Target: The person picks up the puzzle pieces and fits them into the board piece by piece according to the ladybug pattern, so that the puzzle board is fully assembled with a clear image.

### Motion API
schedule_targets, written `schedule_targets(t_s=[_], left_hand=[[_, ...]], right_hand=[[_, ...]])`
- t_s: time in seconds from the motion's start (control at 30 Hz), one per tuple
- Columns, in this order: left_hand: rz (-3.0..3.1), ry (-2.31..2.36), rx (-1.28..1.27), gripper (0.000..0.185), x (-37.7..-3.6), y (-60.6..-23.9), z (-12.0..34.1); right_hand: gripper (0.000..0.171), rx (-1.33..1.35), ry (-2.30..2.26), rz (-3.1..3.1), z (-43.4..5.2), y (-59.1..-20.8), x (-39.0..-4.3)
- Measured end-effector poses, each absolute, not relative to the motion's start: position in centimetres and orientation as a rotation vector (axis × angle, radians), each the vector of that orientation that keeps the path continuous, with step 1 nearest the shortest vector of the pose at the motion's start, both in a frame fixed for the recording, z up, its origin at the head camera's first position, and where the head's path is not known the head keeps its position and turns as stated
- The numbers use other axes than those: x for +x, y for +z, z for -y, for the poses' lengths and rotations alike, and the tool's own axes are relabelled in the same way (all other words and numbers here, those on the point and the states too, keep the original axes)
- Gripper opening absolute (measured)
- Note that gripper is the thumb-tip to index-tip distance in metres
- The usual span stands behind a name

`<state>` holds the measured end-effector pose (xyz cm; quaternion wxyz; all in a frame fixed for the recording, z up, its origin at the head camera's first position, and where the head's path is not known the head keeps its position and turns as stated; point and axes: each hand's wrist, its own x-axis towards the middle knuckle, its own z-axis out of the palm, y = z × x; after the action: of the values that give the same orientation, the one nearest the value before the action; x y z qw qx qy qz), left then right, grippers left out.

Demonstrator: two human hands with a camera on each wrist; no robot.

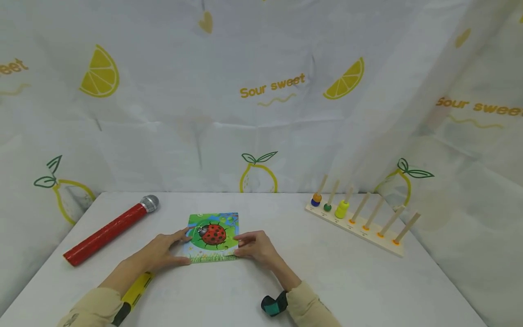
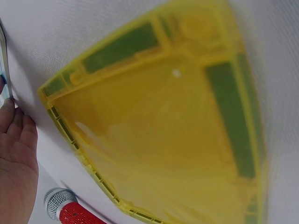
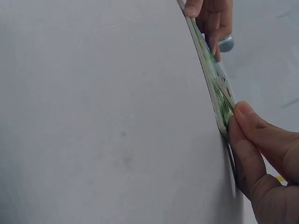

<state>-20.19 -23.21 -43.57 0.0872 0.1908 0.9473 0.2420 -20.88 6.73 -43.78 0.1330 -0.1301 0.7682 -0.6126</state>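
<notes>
A square ladybird jigsaw puzzle [image 1: 213, 234] lies on the white table between both hands. My left hand [image 1: 163, 250] is at its left side, fingertips on the left edge and thumb stretched to the near left corner. From the right, my right hand [image 1: 258, 248] pinches a thin puzzle piece [image 3: 226, 95] between thumb and forefinger. In the right wrist view that piece tilts up from the board at its near right corner. A see-through yellow plastic frame [image 2: 154, 135] fills most of the left wrist view, with the left hand at its far left.
A red microphone [image 1: 108, 232] with a silver head lies to the left. At the back right stands a wooden peg board [image 1: 351, 227] with coloured beads on several pegs. Beside the left forearm is a yellow and black object [image 1: 136, 290]. A lemon-print curtain [image 1: 184, 136] hangs behind the table.
</notes>
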Motion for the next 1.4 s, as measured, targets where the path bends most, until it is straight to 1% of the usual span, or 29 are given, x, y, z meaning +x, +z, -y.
schedule_targets(t_s=[0.4,0.8,1.17,1.27,1.4], left_hand=[[-2.821,0.716,0.561,0.087,-20.1,-43.4,23.1],[-2.825,0.713,0.556,0.086,-20.3,-43.5,23.0],[-2.836,0.710,0.555,0.087,-20.2,-43.4,22.9],[-2.839,0.717,0.573,0.086,-20.3,-43.5,23.0],[-2.840,0.720,0.576,0.086,-20.2,-43.5,23.0]], right_hand=[[0.031,-0.246,-1.502,-2.473,-5.1,-42.4,-21.1],[0.030,-0.210,-1.112,-2.682,-4.1,-41.1,-21.8],[0.039,-0.222,-1.183,-2.658,-4.9,-41.3,-21.8],[0.044,-0.296,-1.294,-2.655,-5.1,-41.7,-22.0],[0.050,-0.427,-1.555,-2.584,-5.3,-42.6,-22.1]])
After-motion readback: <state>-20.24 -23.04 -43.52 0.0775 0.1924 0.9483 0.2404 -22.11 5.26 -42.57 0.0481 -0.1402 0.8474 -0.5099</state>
